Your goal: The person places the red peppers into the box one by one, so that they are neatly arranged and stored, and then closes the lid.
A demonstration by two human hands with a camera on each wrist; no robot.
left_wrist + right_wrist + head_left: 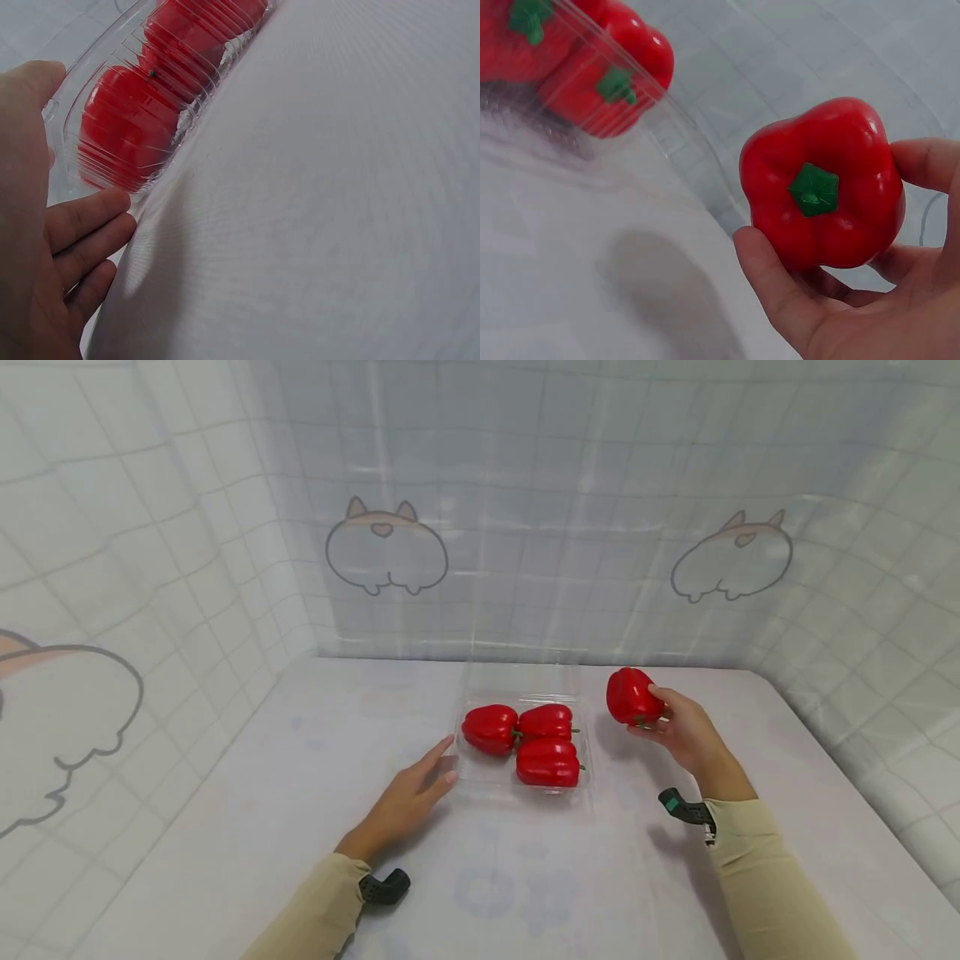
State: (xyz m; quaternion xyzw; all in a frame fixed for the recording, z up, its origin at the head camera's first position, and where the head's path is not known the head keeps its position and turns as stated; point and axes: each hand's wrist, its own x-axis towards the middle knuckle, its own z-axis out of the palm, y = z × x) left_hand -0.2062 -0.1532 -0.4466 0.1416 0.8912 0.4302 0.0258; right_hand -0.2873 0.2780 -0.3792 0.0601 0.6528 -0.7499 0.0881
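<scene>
My right hand (692, 735) grips a red bell pepper (628, 695) above the table, to the right of a clear plastic box. In the right wrist view the green stem of this bell pepper (817, 225) faces the camera, with thumb and fingers around its sides. Three more red bell peppers (489, 729) lie inside the clear plastic box (480, 774). At the box's left side my left hand (405, 797) has its fingers extended, the fingertips right at the wall. The left wrist view shows thumb and fingers spread around the box corner (64, 161).
The box's transparent lid (520, 678) stands raised at its back side. A white table (360, 718) lies beneath everything. Behind it hangs a white grid-patterned curtain (525, 568) with cartoon animal prints, continuing along both sides. Each wrist carries a black camera mount (386, 887).
</scene>
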